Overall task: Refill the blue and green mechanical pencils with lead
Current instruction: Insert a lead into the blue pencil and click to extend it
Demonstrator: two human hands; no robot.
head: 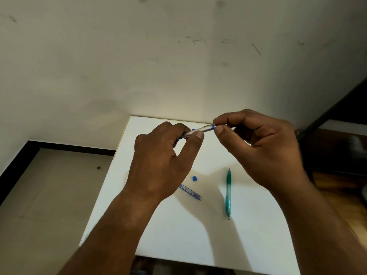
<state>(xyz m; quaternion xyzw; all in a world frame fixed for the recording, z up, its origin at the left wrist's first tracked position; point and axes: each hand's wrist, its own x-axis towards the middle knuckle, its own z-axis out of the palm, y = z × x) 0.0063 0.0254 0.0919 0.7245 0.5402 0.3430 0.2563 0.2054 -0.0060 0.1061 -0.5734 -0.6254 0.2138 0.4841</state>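
Blue pencil point(206, 129) in the air, beyond green pencil point(228, 193), which lies on white table point(178, 235). Left hand point(164, 155) grips its barrel; right hand point(264, 147) pinches its end. Lead tube point(190, 192) and small blue cap point(194, 178) lie just left of green pencil.

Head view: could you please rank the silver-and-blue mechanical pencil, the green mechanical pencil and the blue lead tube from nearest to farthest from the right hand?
1. Silver-and-blue mechanical pencil, pinched by the right hand.
2. Green mechanical pencil, lying below it.
3. Blue lead tube, farther left.
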